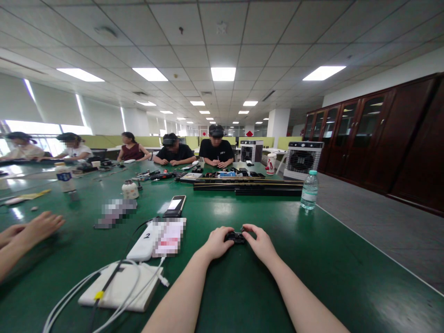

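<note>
A small black part (pixel 236 237), too small to name, lies low over the green table (pixel 222 286) in front of me. My left hand (pixel 218 241) grips its left end between thumb and fingers. From the other side my right hand (pixel 258 240) pinches its right end, thumb and forefinger curved round it. Both hands rest close to the tabletop, and the fingers hide the part's two ends.
To my left are a white power bank (pixel 142 243), a phone (pixel 175 206), and a white box (pixel 120 284) with cables across it. A water bottle (pixel 309 190) stands at right. Black rails (pixel 249 186) lie ahead. A co-worker's hands (pixel 38 231) are at far left; several people sit beyond.
</note>
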Demonstrator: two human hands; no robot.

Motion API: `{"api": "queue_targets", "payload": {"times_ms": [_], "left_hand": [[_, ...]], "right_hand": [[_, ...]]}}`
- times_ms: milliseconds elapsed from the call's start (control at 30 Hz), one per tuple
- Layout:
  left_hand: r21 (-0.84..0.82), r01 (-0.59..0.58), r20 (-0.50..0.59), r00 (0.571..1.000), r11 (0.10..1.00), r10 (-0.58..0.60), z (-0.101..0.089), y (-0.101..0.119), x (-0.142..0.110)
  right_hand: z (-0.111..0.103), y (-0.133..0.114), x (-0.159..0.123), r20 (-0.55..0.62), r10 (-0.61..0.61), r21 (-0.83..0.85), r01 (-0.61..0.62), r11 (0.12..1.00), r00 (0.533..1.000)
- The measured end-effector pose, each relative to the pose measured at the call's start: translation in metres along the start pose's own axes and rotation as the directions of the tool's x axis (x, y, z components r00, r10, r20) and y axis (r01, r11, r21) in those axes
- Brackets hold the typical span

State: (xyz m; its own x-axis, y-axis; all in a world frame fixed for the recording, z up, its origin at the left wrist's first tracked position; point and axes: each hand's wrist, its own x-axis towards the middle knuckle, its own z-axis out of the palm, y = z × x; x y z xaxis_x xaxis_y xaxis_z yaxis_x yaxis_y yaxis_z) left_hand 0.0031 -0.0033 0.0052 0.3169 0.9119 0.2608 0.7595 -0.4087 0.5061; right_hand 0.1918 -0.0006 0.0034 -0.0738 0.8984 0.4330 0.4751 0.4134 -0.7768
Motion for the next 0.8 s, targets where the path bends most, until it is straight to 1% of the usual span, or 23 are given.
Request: {"api": "queue_targets", "payload": {"times_ms": [100, 200, 267, 433, 600, 800], "left_hand": [[0.003, -0.007, -0.005, 1.0, 1.0, 0.007, 0.0014, -0.002, 0.0006], [0.006, -0.01, -0.007, 1.0, 1.0, 0.01, 0.003, -0.0042, 0.0016], [0.006, -0.014, -0.009, 1.0, 1.0, 0.014, 0.004, -0.0054, 0.0021], [0.004, -0.016, -0.009, 1.0, 1.0, 0.016, 0.0049, -0.0066, 0.0025], [-0.005, -0.027, -0.01, 1.0, 1.0, 0.027, 0.0042, -0.006, 0.0024], [-0.016, -0.037, -0.011, 0.999, 0.999, 0.037, 0.0039, -0.0052, 0.0027]], "right_hand": [[-0.0007, -0.0046, -0.0016, 0.05, -0.059, -0.104, 0.064, 0.993, 0.997], [-0.0009, -0.0082, -0.0028, 0.104, -0.118, -0.169, 0.135, 0.976, 0.987], [-0.0008, -0.0094, -0.0035, 0.129, -0.134, -0.204, 0.159, 0.966, 0.983], [0.0001, -0.0081, -0.0046, 0.184, -0.126, -0.27, 0.173, 0.947, 0.975], [0.0021, -0.0049, -0.0055, 0.251, -0.09, -0.349, 0.176, 0.921, 0.964], [0.0039, -0.0042, -0.0057, 0.281, -0.062, -0.381, 0.17, 0.909, 0.958]]}}
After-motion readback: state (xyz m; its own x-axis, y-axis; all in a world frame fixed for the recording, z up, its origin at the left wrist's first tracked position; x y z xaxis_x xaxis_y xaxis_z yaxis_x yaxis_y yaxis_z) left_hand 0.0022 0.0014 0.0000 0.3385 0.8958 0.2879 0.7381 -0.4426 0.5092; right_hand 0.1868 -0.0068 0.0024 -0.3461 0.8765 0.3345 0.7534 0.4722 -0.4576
